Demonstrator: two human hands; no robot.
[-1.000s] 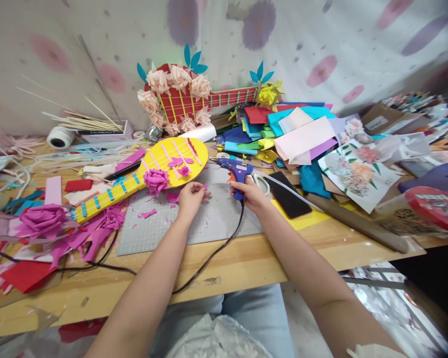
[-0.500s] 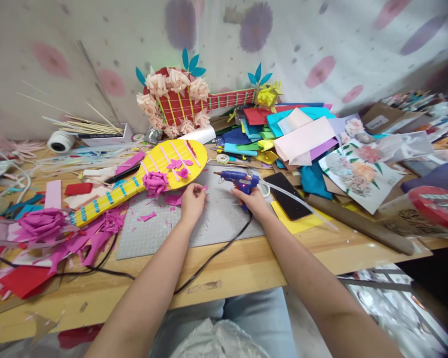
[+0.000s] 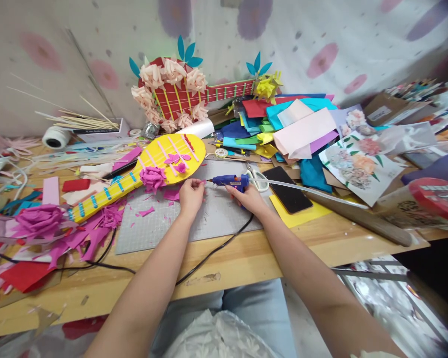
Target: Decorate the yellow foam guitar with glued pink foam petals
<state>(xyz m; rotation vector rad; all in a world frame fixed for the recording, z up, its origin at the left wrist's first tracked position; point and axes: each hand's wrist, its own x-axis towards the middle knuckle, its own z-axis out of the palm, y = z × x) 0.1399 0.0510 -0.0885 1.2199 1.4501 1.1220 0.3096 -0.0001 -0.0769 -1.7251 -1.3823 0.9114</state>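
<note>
My right hand (image 3: 247, 196) is wrapped round a blue glue gun (image 3: 227, 181), a long clear glue stick (image 3: 313, 189) trailing from its back. The gun lies level, its nozzle pointing left at the fingertips of my left hand (image 3: 191, 195). Those fingers are pinched on a small piece of pink paper (image 3: 204, 183), mostly hidden; whether the nozzle touches it I cannot tell. Beside my left hand lies a yellow paper guitar (image 3: 164, 158) with a pink paper flower (image 3: 153, 178) on its body. Beneath both hands is a grey cutting mat (image 3: 220, 219) with pink scraps.
White-handled scissors (image 3: 259, 180) and a black phone (image 3: 288, 189) lie right of the gun. The gun's black cord (image 3: 212, 253) loops over the table's front edge. Behind stand a red guitar (image 3: 179, 102) with peach flowers and piled coloured paper (image 3: 302, 127). Pink scraps (image 3: 70, 243) crowd the left.
The glue gun has turned from slanting to level and moved left, its nozzle now at my left fingertips. My left hand still pinches the pink piece. The view has shifted slightly.
</note>
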